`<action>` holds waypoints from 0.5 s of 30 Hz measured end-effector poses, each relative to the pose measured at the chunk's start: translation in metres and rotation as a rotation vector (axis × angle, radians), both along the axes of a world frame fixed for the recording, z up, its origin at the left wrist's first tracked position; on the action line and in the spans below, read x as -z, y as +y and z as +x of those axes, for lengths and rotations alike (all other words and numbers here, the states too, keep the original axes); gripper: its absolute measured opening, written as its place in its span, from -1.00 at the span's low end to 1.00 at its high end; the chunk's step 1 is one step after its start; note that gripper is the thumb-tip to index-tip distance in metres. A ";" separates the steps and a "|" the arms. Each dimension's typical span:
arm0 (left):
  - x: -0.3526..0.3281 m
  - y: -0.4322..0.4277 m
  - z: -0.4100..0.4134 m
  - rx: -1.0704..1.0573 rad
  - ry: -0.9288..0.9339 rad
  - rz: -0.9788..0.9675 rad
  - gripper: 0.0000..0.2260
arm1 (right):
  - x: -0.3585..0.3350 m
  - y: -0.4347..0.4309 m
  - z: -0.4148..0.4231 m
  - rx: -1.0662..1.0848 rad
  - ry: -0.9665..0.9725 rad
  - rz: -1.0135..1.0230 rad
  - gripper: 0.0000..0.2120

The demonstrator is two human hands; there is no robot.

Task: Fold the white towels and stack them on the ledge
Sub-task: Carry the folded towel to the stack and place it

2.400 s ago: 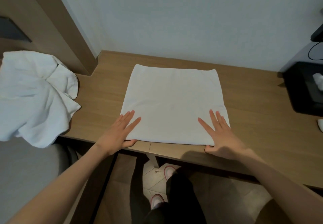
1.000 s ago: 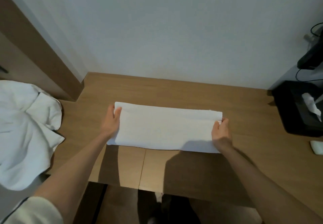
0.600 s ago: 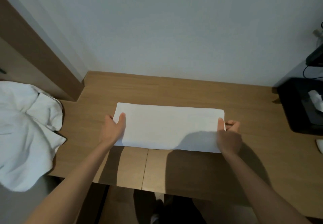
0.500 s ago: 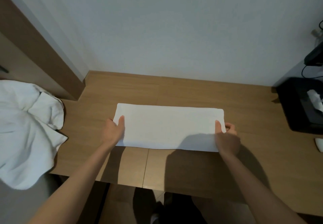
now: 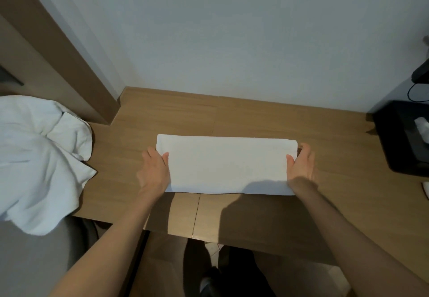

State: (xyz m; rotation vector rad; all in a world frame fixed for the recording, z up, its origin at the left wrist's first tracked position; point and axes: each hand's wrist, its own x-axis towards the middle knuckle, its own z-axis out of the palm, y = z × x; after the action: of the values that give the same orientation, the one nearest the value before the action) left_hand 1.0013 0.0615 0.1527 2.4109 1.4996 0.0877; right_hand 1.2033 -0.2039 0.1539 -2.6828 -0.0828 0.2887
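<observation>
Towel [image 5: 226,164]: white, plain, folded into a long flat band on tabletop [image 5: 325,134]. My left hand [image 5: 154,171] pinches its left end; my right hand [image 5: 301,166] pinches the right.

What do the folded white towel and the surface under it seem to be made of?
The folded towel looks like soft, matte cotton terry: a thick rounded fold edge and a surface without shine, though the weave is too fine to confirm. The ledge looks like wood-grain laminate or veneer with a smooth satin finish: pale streaked grain and straight panel seams.
</observation>
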 end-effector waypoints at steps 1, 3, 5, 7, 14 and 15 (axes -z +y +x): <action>-0.003 -0.005 0.003 0.031 -0.001 0.094 -0.66 | -0.002 0.001 -0.003 -0.025 -0.088 -0.030 -0.57; -0.010 -0.022 0.013 0.138 -0.039 0.196 -0.56 | -0.006 0.013 -0.016 -0.143 -0.243 -0.007 -0.53; -0.012 -0.049 0.035 0.346 -0.032 0.124 -0.55 | -0.004 0.039 -0.039 -0.378 -0.240 0.012 -0.53; -0.006 -0.081 0.056 0.501 0.032 0.018 -0.55 | 0.007 0.068 -0.061 -0.599 -0.181 -0.122 -0.51; 0.021 -0.068 0.035 0.484 0.101 0.067 -0.51 | 0.039 0.045 -0.056 -0.646 -0.276 -0.276 -0.45; 0.023 -0.059 0.026 0.439 0.107 0.072 -0.50 | 0.038 0.035 -0.050 -0.602 -0.264 -0.277 -0.45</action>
State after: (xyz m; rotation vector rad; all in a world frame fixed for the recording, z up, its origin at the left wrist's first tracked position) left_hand 1.0276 0.0025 0.1301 2.7799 0.9866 -0.0860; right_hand 1.1533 -0.1690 0.1160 -2.8900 -1.0050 0.1268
